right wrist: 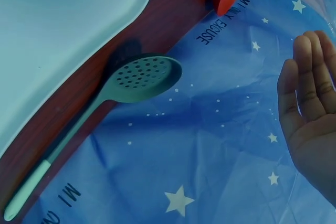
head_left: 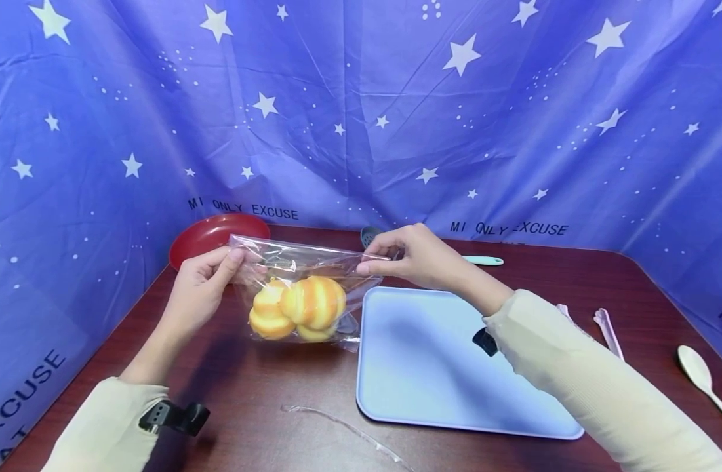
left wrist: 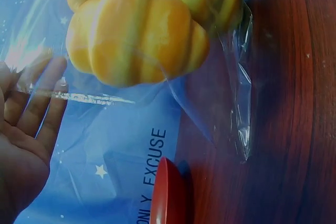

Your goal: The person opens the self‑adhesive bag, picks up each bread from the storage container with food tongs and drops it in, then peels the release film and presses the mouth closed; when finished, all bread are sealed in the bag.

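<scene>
A clear plastic bag (head_left: 290, 252) hangs upright over the left half of the table, with several yellow-orange bread rolls (head_left: 315, 303) in its lower part. At its upper left corner my left hand (head_left: 202, 282) pinches the film between thumb and fingers. My right hand (head_left: 416, 259) pinches the upper right corner, its thumb below the bag's edge. In the left wrist view the ridged rolls (left wrist: 131, 35) show through the film, beside the left hand's fingers (left wrist: 50, 114). The right wrist view shows the right hand (right wrist: 315, 114) at its right edge.
A pale blue tray (head_left: 431, 367) lies right of the bag. Behind stand a red bowl (head_left: 213, 236) and a green slotted skimmer (right wrist: 142, 80). Pink-handled utensils (head_left: 608, 333) and a cream spoon (head_left: 697, 370) lie to the right. A clear plastic strip (head_left: 355, 429) lies in front.
</scene>
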The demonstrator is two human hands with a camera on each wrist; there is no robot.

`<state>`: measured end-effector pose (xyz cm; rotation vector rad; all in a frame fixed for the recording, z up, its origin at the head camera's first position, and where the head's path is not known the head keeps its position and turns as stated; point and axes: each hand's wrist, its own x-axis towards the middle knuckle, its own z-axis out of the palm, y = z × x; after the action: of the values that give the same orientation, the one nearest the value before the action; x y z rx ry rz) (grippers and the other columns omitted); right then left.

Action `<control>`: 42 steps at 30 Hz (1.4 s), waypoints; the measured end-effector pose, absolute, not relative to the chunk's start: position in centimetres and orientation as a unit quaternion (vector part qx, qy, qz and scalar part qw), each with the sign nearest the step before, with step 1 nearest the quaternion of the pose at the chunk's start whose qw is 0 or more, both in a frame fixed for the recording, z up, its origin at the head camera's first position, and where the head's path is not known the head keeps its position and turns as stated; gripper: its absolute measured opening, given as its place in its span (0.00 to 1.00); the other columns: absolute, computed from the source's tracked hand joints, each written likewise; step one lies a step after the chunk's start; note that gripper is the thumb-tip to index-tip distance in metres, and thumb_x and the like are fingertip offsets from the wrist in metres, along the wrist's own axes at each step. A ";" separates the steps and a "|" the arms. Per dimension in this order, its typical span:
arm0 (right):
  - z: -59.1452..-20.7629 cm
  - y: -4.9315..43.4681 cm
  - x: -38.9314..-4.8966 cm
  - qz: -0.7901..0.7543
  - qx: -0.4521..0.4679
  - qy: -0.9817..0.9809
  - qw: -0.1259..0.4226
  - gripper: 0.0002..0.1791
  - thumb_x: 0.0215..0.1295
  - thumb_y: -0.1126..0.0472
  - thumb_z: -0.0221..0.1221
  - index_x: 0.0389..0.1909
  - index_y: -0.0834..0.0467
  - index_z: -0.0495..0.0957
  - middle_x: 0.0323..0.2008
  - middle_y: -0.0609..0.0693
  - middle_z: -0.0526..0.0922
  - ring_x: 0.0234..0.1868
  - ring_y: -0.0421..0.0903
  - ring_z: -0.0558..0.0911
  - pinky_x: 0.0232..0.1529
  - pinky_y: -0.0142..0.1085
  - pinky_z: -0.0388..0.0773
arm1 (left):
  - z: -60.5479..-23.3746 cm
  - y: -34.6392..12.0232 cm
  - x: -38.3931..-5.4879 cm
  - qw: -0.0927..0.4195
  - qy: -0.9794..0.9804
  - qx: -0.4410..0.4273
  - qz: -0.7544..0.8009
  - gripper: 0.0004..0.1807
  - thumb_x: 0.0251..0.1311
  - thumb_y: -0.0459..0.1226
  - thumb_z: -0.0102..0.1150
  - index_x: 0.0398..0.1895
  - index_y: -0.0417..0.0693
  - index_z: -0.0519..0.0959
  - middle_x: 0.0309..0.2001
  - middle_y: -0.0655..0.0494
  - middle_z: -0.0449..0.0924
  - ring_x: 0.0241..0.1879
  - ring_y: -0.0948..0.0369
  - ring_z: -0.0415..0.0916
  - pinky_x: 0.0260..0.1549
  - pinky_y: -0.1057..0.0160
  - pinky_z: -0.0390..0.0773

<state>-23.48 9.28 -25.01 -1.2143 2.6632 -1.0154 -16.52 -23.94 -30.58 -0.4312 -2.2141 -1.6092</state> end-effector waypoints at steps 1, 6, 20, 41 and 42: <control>-25.1 9.5 -23.5 -0.330 -0.392 0.858 0.027 0.06 0.64 0.50 0.70 0.36 0.46 0.89 0.29 0.37 0.86 0.28 0.41 0.79 0.30 0.38 0.77 | -30.5 -23.9 -16.5 0.188 -0.785 -0.151 -0.570 0.15 0.77 0.33 0.50 0.45 0.25 0.81 0.34 0.67 0.88 0.34 0.67 0.86 0.36 0.72 0.82; -25.2 9.9 -23.3 -0.328 -0.414 0.849 0.033 0.03 0.63 0.52 0.71 0.33 0.46 0.89 0.30 0.36 0.86 0.30 0.40 0.81 0.34 0.37 0.79 | -30.4 -23.5 -16.4 0.208 -0.788 -0.127 -0.565 0.16 0.77 0.33 0.50 0.41 0.26 0.82 0.31 0.69 0.87 0.30 0.68 0.85 0.32 0.72 0.82; -24.5 10.1 -22.7 -0.299 -0.439 0.847 0.006 0.06 0.70 0.61 0.64 0.38 0.53 0.90 0.34 0.40 0.87 0.29 0.41 0.76 0.35 0.38 0.75 | -30.1 -23.4 -16.6 0.213 -0.796 -0.111 -0.556 0.17 0.77 0.35 0.50 0.40 0.27 0.82 0.26 0.69 0.85 0.27 0.70 0.81 0.30 0.72 0.80; -26.5 10.2 -22.5 -0.359 -0.414 0.835 -0.051 0.02 0.66 0.61 0.68 0.34 0.53 0.88 0.30 0.40 0.86 0.31 0.41 0.79 0.31 0.34 0.77 | -30.2 -22.7 -16.7 0.209 -0.753 -0.100 -0.616 0.19 0.77 0.36 0.50 0.45 0.21 0.80 0.29 0.65 0.88 0.32 0.67 0.87 0.35 0.71 0.83; -26.5 10.1 -22.5 -0.362 -0.409 0.836 -0.052 0.02 0.66 0.62 0.68 0.34 0.54 0.88 0.29 0.40 0.86 0.31 0.42 0.78 0.31 0.34 0.77 | -30.2 -22.7 -16.7 0.210 -0.756 -0.100 -0.612 0.19 0.77 0.36 0.50 0.44 0.21 0.80 0.29 0.65 0.88 0.32 0.67 0.87 0.36 0.71 0.83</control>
<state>-22.46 10.14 -26.52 -1.3298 2.7173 -1.1752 -16.70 -22.75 -30.24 -0.2792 -2.1002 -1.7018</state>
